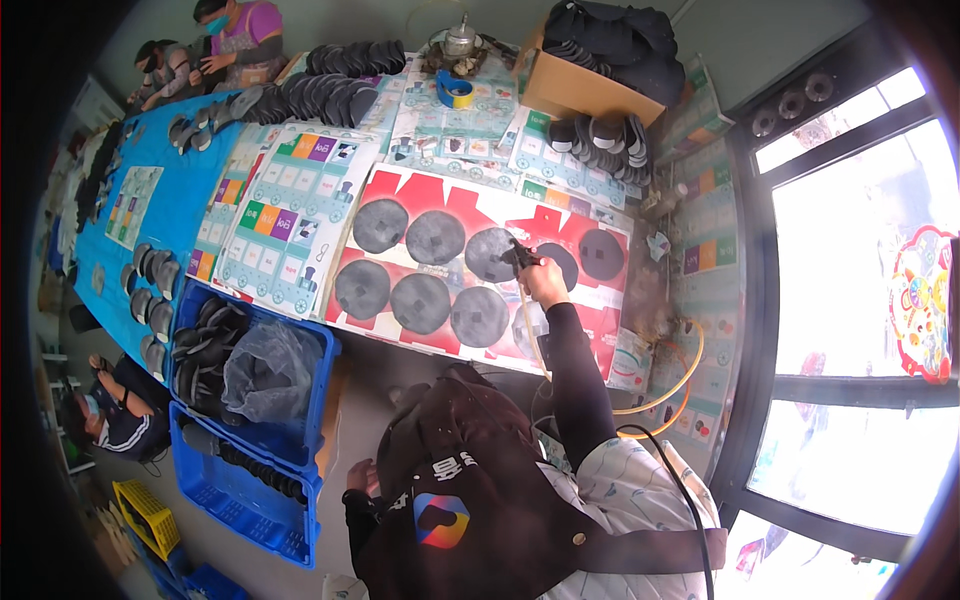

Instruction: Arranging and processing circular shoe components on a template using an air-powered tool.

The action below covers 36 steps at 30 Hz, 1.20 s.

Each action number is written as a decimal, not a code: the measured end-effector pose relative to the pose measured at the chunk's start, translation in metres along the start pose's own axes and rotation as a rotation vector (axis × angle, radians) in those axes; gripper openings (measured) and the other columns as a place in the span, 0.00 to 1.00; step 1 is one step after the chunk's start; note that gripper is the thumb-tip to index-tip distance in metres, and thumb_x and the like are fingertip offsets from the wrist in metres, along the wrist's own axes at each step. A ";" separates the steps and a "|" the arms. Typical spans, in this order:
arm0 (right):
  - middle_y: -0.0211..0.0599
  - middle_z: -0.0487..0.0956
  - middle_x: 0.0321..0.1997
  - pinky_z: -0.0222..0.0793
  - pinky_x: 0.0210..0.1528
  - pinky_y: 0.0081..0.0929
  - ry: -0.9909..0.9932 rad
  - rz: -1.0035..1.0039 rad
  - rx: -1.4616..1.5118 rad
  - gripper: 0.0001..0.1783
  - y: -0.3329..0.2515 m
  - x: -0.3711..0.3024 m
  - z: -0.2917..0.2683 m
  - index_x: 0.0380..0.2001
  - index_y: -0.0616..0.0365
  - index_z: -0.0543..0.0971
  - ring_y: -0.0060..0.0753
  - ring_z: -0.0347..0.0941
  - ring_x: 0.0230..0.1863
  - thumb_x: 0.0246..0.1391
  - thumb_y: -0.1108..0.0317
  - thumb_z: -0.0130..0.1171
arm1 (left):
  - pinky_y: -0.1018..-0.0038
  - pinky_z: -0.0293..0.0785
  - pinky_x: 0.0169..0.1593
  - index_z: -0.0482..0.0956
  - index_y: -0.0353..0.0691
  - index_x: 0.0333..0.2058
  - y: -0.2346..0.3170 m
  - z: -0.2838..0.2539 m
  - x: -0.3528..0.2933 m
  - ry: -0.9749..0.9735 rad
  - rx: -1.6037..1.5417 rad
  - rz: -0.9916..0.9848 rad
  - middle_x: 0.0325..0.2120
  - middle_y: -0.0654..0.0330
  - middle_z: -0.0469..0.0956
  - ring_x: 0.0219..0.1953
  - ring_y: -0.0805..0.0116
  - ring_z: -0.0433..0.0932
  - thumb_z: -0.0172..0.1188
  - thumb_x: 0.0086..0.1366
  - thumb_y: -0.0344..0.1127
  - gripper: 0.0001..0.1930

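Observation:
My right hand [545,283] reaches over the table, closed around a dark spray gun [521,254] with a pale hose running down from it. The gun's nozzle end is over a round grey disc [490,255] in the far row, which is paler in places than its neighbours. Several dark grey discs lie in two rows on a red and white board [400,185]; my forearm partly covers a paler one [530,325] in the near row. Low at my side, beside the dark apron [450,430], my left hand [363,478] hangs with loose fingers, holding nothing visible.
Blue crates [250,510] with dark pieces and a plastic bag stand left of me. Stacked dark pads [350,100], blue tape [455,88] and a cardboard box [580,90] lie toward the back. Yellow hoses [690,375] curve at right. Other people sit at a blue-covered table [150,215].

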State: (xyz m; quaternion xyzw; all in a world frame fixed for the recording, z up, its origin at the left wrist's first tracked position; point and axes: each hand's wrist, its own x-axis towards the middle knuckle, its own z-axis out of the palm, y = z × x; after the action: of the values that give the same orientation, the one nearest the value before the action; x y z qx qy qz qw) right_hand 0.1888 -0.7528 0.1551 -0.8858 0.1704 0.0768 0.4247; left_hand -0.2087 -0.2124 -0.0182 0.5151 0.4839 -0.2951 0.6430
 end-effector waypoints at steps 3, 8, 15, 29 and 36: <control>0.38 0.76 0.14 0.67 0.20 0.31 -0.108 0.121 0.025 0.09 -0.009 -0.005 0.005 0.20 0.63 0.81 0.32 0.74 0.14 0.43 0.68 0.58 | 0.63 0.78 0.43 0.74 0.40 0.55 -0.025 -0.019 0.012 -0.169 0.405 0.381 0.40 0.53 0.81 0.39 0.60 0.80 0.53 0.68 0.41 0.20; 0.37 0.76 0.14 0.66 0.20 0.33 -0.016 0.013 -0.064 0.08 0.011 -0.008 0.005 0.24 0.62 0.81 0.30 0.74 0.16 0.44 0.69 0.57 | 0.62 0.79 0.44 0.74 0.40 0.56 -0.017 -0.014 0.014 -0.169 0.419 0.325 0.41 0.53 0.81 0.41 0.60 0.80 0.53 0.68 0.42 0.21; 0.42 0.77 0.17 0.69 0.23 0.35 -0.079 0.023 -0.104 0.10 0.002 -0.013 -0.004 0.25 0.63 0.81 0.35 0.76 0.20 0.44 0.67 0.58 | 0.62 0.80 0.42 0.73 0.38 0.56 0.003 -0.008 0.004 -0.108 0.486 0.378 0.42 0.50 0.80 0.41 0.57 0.81 0.53 0.68 0.41 0.21; 0.67 0.78 0.38 0.69 0.52 0.56 -0.068 0.105 -0.115 0.15 0.009 -0.023 -0.028 0.35 0.63 0.82 0.69 0.73 0.48 0.48 0.68 0.51 | 0.61 0.78 0.46 0.72 0.39 0.57 0.020 0.001 0.002 -0.036 0.020 -0.007 0.43 0.50 0.80 0.42 0.56 0.79 0.55 0.67 0.43 0.22; 0.66 0.78 0.38 0.70 0.50 0.56 0.182 -0.003 -0.194 0.16 0.008 -0.026 -0.038 0.37 0.63 0.82 0.69 0.75 0.46 0.52 0.67 0.48 | 0.61 0.78 0.46 0.71 0.39 0.57 0.026 0.007 -0.005 -0.035 0.074 0.000 0.44 0.49 0.80 0.42 0.56 0.79 0.56 0.67 0.43 0.23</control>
State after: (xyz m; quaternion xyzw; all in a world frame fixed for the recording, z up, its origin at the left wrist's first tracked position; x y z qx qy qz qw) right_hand 0.1614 -0.7816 0.1803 -0.9263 0.1985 0.0116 0.3202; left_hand -0.1858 -0.2117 -0.0040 0.5334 0.4612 -0.3219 0.6318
